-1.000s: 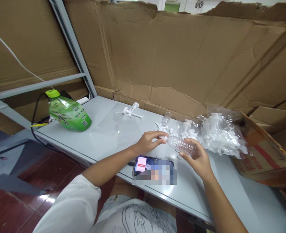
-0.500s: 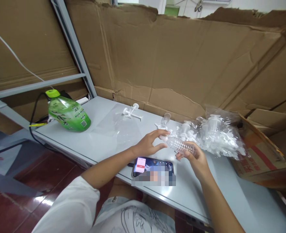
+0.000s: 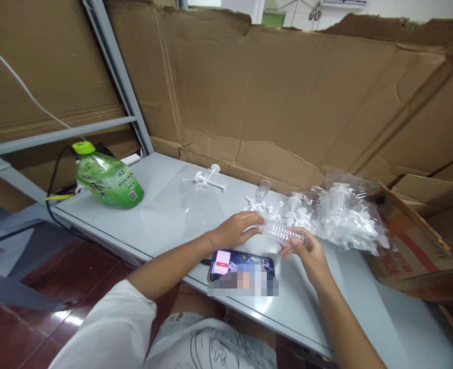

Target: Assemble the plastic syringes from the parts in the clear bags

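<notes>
A: "Where is the clear ribbed bottle now?"

B: "From my distant seat I see it above the counter, lying between the two hands. My right hand has thumb and fingers pinched around one end. My left hand has its fingertips at the other end; if they pinch it or only touch it, I cannot tell."

A: "How would you do this step well?"

B: "I would make the right grip steady but gentle, because the thin wall, I believe, can bend under squeezing. I would also line the left fingertips up with the bottle, so no side force tips it."

A: "And the containers?"

B: "In the ribbed bottle I can see no contents. The transparent bag on the right holds many white pieces. Just beside it is a cardboard box; its inside is hidden. On the left, the green bottle leans; its fill I cannot judge."
</notes>
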Motion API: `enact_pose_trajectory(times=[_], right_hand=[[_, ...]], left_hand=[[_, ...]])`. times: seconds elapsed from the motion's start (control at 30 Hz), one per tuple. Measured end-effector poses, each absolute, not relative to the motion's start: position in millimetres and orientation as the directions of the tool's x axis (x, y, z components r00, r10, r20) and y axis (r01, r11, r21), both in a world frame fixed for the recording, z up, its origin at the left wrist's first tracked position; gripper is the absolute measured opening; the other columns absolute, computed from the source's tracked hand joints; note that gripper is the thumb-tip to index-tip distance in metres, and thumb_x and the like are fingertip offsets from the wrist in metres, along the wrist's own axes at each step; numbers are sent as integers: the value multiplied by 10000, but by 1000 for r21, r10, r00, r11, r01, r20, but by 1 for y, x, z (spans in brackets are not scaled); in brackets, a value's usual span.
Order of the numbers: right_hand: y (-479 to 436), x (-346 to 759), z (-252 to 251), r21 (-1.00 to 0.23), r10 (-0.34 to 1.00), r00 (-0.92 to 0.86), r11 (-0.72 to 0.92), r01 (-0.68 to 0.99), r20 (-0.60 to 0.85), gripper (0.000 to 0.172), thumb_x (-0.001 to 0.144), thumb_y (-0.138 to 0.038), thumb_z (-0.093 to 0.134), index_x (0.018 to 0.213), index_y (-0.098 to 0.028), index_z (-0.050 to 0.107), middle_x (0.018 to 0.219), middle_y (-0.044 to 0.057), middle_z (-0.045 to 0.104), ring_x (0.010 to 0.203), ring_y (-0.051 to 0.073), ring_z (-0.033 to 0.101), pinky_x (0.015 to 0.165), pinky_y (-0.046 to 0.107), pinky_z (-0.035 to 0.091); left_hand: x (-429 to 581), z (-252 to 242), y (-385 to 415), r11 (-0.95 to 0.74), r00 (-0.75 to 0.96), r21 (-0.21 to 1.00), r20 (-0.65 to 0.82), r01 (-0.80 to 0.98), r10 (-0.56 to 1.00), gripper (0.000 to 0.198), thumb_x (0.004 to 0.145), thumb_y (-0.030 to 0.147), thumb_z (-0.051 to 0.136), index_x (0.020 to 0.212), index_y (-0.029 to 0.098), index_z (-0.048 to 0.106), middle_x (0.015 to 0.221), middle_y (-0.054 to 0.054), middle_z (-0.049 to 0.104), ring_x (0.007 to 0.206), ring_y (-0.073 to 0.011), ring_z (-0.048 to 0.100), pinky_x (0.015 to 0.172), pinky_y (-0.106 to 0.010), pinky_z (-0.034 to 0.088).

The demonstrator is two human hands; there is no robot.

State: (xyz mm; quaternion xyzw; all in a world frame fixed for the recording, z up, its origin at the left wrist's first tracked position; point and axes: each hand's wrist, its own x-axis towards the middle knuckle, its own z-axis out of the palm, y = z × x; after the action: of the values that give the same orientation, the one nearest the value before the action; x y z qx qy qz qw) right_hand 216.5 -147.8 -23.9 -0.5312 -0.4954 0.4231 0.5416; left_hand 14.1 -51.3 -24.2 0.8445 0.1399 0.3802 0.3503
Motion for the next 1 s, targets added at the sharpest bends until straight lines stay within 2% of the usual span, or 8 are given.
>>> enact_pose_trajectory(times=[0.13, 0.2, 0.27, 0.37, 0.53, 0.67, 0.83, 1.0], right_hand=[[-148, 217, -25, -986, 972, 176, 148, 74, 159, 319, 727, -361, 663, 979, -229, 519, 702, 5, 629, 594, 177, 627, 599, 328, 511], [-148, 217, -26, -977, 963, 179, 188, 103, 204, 366, 694, -330, 697, 1004, -250, 519, 851, 23, 612, 693, 177, 626, 644, 327, 516], [-147, 216, -28, -962, 951, 181, 225, 155, 251, 403, 664, -301, 723, 1014, -264, 527, 989, 39, 574, 825, 190, 606, 699, 324, 513], [-146, 217, -29, -947, 940, 186, 247, 208, 286, 422, 634, -284, 745, 999, -260, 535, 1035, 48, 566, 928, 209, 575, 746, 323, 503], [-147, 220, -25, -985, 985, 120, 104, 140, 121, 280, 726, -382, 651, 917, -211, 537, 644, 0, 615, 520, 157, 586, 522, 299, 488], [-149, 220, -20, -990, 988, 126, 78, 113, 92, 243, 764, -419, 598, 860, -206, 531, 543, -22, 579, 441, 148, 547, 459, 287, 450], [-150, 215, -17, -969, 963, 179, 168, 183, 201, 363, 692, -346, 690, 1000, -242, 527, 832, 29, 614, 674, 180, 602, 621, 322, 510], [-148, 214, -25, -932, 942, 139, 268, 243, 307, 367, 678, -272, 710, 1003, -268, 539, 1013, 41, 568, 923, 199, 571, 762, 320, 499]], left_hand=[[20, -27, -53, -328, 706, 934, 326, -140, 629, 347, 803, 380, 544, 1073, 180, 455, 888, -66, 604, 811, -151, 589, 751, -299, 456], [23, -28, -53, -97, 758, 976, 213, -195, 616, 331, 842, 435, 457, 1029, 164, 429, 738, -36, 588, 664, -125, 581, 645, -268, 455], [24, -29, -52, -15, 763, 980, 166, -200, 624, 310, 845, 448, 443, 947, 154, 442, 652, -2, 546, 573, -97, 537, 592, -240, 437], [21, -27, -51, -141, 729, 979, 204, -148, 653, 268, 814, 394, 521, 927, 155, 475, 705, 3, 531, 618, -90, 523, 618, -228, 431], [13, -24, -54, -625, 733, 779, 396, 51, 553, 210, 827, 301, 511, 984, 162, 532, 974, -75, 585, 926, -174, 538, 842, -320, 405], [16, -28, -56, -681, 720, 730, 444, 55, 533, 217, 819, 301, 524, 992, 170, 532, 1002, -85, 587, 960, -191, 535, 867, -342, 400], [21, -29, -55, -212, 716, 967, 247, -141, 653, 280, 795, 401, 551, 912, 165, 455, 823, -38, 579, 758, -126, 564, 721, -274, 442], [20, -28, -51, 82, 775, 987, 56, -138, 630, 313, 788, 450, 544, 851, 162, 438, 669, 1, 558, 571, -76, 511, 607, -226, 409]])
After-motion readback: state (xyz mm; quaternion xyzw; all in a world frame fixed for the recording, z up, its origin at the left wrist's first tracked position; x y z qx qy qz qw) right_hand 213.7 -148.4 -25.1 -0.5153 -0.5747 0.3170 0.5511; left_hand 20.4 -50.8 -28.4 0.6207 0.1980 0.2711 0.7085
